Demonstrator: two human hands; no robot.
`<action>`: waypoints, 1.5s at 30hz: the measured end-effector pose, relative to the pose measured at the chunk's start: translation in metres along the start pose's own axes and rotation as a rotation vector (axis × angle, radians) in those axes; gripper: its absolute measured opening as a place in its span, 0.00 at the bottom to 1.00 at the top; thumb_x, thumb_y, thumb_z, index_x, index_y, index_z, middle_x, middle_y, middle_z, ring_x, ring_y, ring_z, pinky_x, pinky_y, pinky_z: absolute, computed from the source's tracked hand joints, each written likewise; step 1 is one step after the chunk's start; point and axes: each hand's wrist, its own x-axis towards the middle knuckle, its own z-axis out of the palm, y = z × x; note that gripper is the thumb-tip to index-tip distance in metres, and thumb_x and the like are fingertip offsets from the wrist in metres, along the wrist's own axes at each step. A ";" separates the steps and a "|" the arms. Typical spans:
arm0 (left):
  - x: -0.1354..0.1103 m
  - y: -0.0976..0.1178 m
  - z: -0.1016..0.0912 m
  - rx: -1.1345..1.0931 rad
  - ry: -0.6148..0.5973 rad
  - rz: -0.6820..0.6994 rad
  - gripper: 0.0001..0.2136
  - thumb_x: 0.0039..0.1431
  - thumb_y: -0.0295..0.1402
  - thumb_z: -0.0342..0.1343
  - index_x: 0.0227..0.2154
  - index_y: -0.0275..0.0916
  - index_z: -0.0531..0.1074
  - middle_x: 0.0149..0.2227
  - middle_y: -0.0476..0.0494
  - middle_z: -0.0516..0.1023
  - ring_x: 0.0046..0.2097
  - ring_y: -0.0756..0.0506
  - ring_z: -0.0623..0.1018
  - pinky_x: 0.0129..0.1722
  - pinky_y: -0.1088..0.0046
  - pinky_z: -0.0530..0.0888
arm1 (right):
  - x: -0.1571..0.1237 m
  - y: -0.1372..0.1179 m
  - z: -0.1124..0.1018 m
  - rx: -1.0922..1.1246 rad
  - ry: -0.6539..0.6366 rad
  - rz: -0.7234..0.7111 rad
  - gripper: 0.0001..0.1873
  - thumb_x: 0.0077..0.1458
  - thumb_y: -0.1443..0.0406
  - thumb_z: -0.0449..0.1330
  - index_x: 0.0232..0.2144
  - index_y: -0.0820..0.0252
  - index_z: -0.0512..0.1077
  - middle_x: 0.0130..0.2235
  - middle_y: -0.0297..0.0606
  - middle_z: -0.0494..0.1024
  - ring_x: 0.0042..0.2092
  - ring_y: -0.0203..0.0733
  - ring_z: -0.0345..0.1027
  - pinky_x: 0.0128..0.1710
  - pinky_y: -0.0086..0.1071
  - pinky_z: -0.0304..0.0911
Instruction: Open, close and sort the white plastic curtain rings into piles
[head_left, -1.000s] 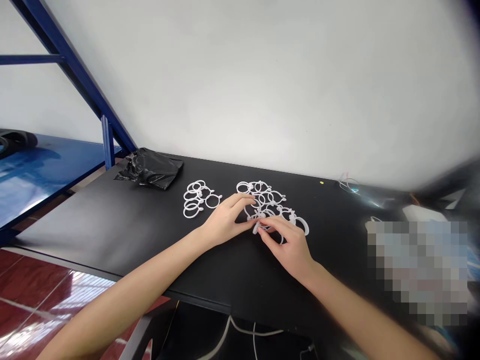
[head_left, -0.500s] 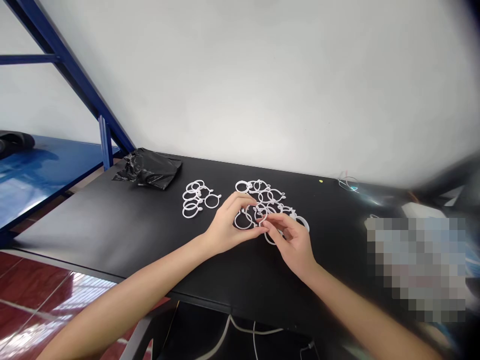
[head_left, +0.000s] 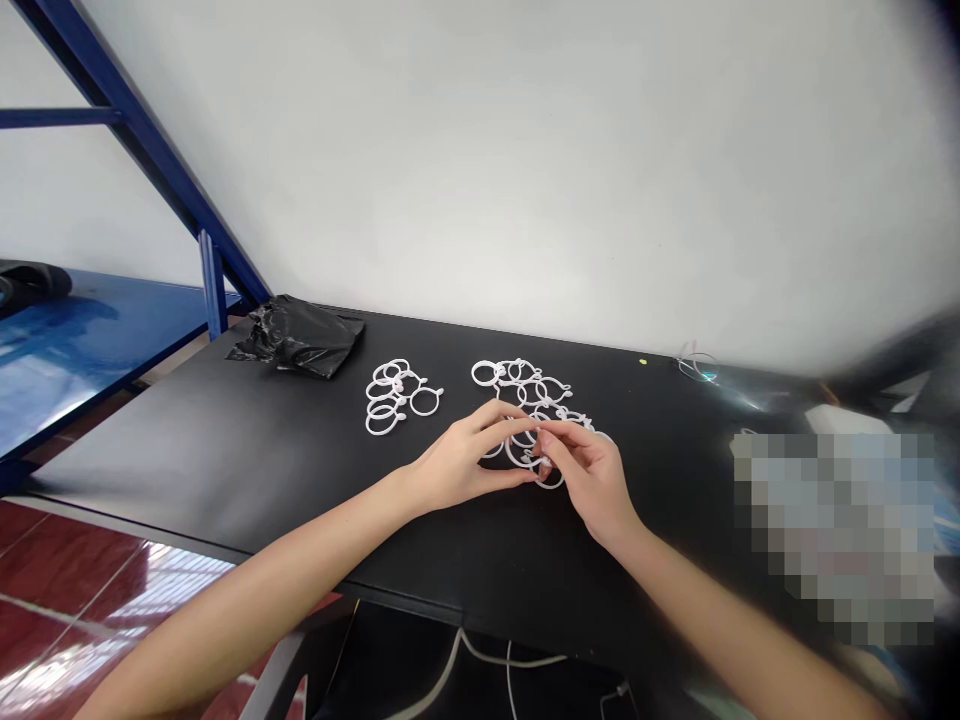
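My left hand (head_left: 454,458) and my right hand (head_left: 596,485) meet over a pile of white curtain rings (head_left: 484,383), each with a small eyelet. Between them is one white curtain ring (head_left: 510,455), tilted up off the black table. My left fingers curve round it, with fingertips at its right side. The right thumb and fingers pinch at that same side; my fingers partly hide the ring's joint and eyelet. Several other rings lie under and behind my hands. To the left, a smaller group of white curtain rings (head_left: 382,433) lies overlapping.
A crumpled black plastic bag (head_left: 304,335) lies at the table's back left. Glasses (head_left: 699,370) rest near the wall, and a blurred-out package (head_left: 832,530) is at the right. Blue metal framing (head_left: 150,150) stands at left. Cables (head_left: 450,665) hang below the black table's (head_left: 247,440) front edge.
Both hands have shifted slightly, with the held ring turned between them. My right thumb and fingers have moved up along its right side. The loose ring groups look unchanged.
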 end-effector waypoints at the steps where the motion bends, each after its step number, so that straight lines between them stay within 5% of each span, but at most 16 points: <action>1: 0.000 0.000 0.000 -0.012 -0.007 -0.008 0.22 0.59 0.37 0.60 0.55 0.44 0.65 0.48 0.39 0.71 0.47 0.44 0.75 0.45 0.65 0.77 | 0.000 0.000 0.000 -0.009 -0.004 -0.006 0.10 0.54 0.58 0.63 0.33 0.59 0.78 0.25 0.34 0.76 0.23 0.33 0.68 0.22 0.28 0.70; 6: -0.001 -0.003 0.001 -0.036 0.034 -0.064 0.20 0.59 0.38 0.60 0.53 0.43 0.68 0.46 0.40 0.72 0.38 0.48 0.75 0.40 0.67 0.78 | -0.001 0.001 0.000 -0.040 0.009 -0.051 0.11 0.54 0.58 0.64 0.36 0.58 0.78 0.28 0.36 0.79 0.23 0.36 0.72 0.23 0.32 0.73; 10: -0.001 -0.003 0.001 0.008 0.124 -0.133 0.21 0.59 0.39 0.60 0.54 0.41 0.68 0.45 0.40 0.72 0.35 0.50 0.73 0.40 0.67 0.77 | -0.006 0.003 -0.001 -0.151 0.032 -0.205 0.08 0.55 0.62 0.64 0.38 0.56 0.77 0.36 0.39 0.82 0.33 0.43 0.78 0.30 0.34 0.77; 15: 0.003 0.000 -0.005 -0.054 0.050 -0.212 0.17 0.60 0.39 0.59 0.51 0.40 0.70 0.44 0.41 0.71 0.36 0.49 0.72 0.41 0.68 0.75 | -0.007 0.004 -0.003 -0.308 0.042 -0.385 0.06 0.57 0.67 0.62 0.37 0.55 0.78 0.36 0.38 0.83 0.34 0.42 0.79 0.35 0.35 0.78; 23: 0.006 0.001 -0.011 -0.084 -0.025 -0.224 0.14 0.61 0.39 0.58 0.47 0.39 0.71 0.42 0.42 0.72 0.38 0.48 0.74 0.42 0.69 0.75 | -0.008 0.007 -0.004 -0.264 0.019 -0.303 0.05 0.57 0.64 0.63 0.35 0.55 0.80 0.33 0.37 0.83 0.33 0.45 0.80 0.36 0.38 0.79; 29: 0.003 -0.023 -0.053 0.346 -0.056 -0.218 0.16 0.61 0.39 0.57 0.50 0.39 0.71 0.44 0.39 0.74 0.45 0.42 0.74 0.47 0.62 0.72 | -0.006 0.007 -0.006 -0.240 0.022 -0.279 0.14 0.57 0.64 0.63 0.47 0.54 0.75 0.45 0.42 0.81 0.41 0.47 0.79 0.37 0.39 0.79; 34: -0.007 -0.046 -0.088 0.565 -0.193 -0.355 0.16 0.59 0.42 0.56 0.46 0.40 0.75 0.41 0.41 0.77 0.43 0.40 0.75 0.48 0.59 0.70 | -0.006 0.005 -0.005 -0.287 0.046 -0.334 0.09 0.58 0.65 0.61 0.42 0.55 0.76 0.42 0.40 0.81 0.37 0.42 0.77 0.32 0.34 0.77; 39: -0.012 -0.049 -0.092 0.610 -0.281 -0.436 0.13 0.55 0.41 0.58 0.41 0.40 0.74 0.41 0.42 0.77 0.45 0.39 0.75 0.48 0.59 0.69 | -0.008 0.003 -0.004 -0.306 0.023 -0.359 0.08 0.59 0.66 0.59 0.40 0.55 0.77 0.38 0.38 0.80 0.34 0.39 0.77 0.30 0.32 0.76; 45: -0.015 -0.055 -0.095 0.626 -0.242 -0.457 0.15 0.56 0.41 0.57 0.43 0.40 0.73 0.44 0.41 0.76 0.46 0.38 0.75 0.50 0.56 0.69 | -0.008 0.001 -0.003 -0.318 0.009 -0.371 0.08 0.60 0.66 0.58 0.40 0.55 0.77 0.36 0.38 0.80 0.32 0.40 0.76 0.29 0.32 0.75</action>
